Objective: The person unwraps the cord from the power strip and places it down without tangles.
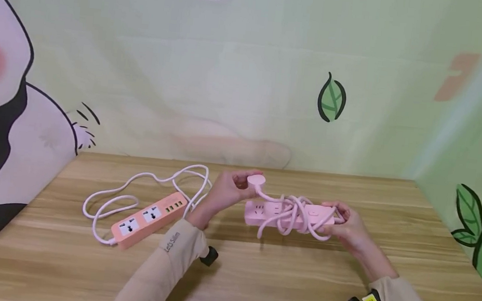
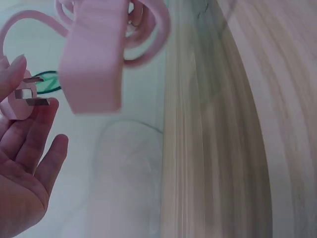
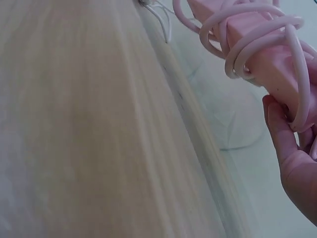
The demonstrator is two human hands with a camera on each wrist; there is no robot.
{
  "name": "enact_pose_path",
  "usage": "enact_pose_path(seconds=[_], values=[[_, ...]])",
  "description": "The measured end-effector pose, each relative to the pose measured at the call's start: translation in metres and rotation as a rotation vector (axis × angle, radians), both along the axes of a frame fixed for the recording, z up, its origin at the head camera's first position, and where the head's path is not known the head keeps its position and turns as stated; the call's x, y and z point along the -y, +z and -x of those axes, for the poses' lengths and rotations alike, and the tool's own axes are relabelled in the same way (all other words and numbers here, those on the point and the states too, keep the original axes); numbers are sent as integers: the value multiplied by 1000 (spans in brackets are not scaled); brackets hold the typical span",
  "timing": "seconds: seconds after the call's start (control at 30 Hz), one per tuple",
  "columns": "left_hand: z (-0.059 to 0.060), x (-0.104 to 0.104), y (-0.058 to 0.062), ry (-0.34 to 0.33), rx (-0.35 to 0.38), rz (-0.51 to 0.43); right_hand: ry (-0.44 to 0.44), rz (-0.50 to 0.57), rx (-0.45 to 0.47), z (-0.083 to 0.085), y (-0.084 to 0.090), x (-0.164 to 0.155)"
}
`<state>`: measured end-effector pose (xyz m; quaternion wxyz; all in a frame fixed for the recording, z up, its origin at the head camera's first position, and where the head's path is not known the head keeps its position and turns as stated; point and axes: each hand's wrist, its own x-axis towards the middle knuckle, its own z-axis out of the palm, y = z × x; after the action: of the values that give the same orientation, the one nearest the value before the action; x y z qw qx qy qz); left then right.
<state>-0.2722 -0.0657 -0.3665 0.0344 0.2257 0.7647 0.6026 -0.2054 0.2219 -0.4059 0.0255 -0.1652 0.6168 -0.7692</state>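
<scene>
A pink power strip is held up above the table, its pink cord wound several times around its middle. My right hand grips the strip's right end, fingers and thumb on opposite sides. Between thumb and fingers, my left hand pinches the cord's round plug just above the strip's left end. Metal prongs on the plug show in the left wrist view. In the right wrist view, loops of cord cross the strip, and one passes close to the right fingers.
An orange power strip with a white cord in loose loops lies on the wooden table at the left. Behind the table hangs a pale green backdrop with printed leaves.
</scene>
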Motion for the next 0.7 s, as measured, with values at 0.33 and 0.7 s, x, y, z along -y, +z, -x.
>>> enact_pose_path(seconds=[0.33, 0.7], values=[[9, 7, -9, 188, 21, 9, 21, 19, -44, -1, 9, -10], [10, 6, -16, 312, 77, 167, 14, 75, -21, -2, 26, -12]])
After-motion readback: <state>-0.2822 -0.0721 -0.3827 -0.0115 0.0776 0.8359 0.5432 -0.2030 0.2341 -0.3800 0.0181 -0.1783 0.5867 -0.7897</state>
